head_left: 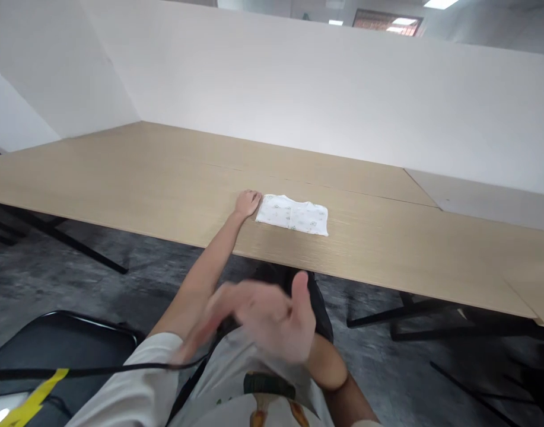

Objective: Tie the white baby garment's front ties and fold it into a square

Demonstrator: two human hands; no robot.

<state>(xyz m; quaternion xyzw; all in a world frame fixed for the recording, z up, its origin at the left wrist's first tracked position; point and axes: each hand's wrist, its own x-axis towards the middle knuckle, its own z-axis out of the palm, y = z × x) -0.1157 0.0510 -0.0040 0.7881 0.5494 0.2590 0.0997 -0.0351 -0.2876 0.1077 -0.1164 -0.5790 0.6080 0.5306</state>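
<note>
A small white garment with a scattered print lies folded flat on the wooden table, near its front edge. At the garment's left end, my left hand rests on the tabletop with its fingers loosely curled and nothing visible in them. My right hand is raised close to my body, in front of the table. It is blurred, with the thumb up and the fingers stretched to the left. Its fingertips come near a black cable; whether they touch it I cannot tell.
A white partition stands behind the table. To my lower left is a black chair, with yellow tape hanging from the cable in front of it. Black table legs show below the tabletop over the dark grey floor.
</note>
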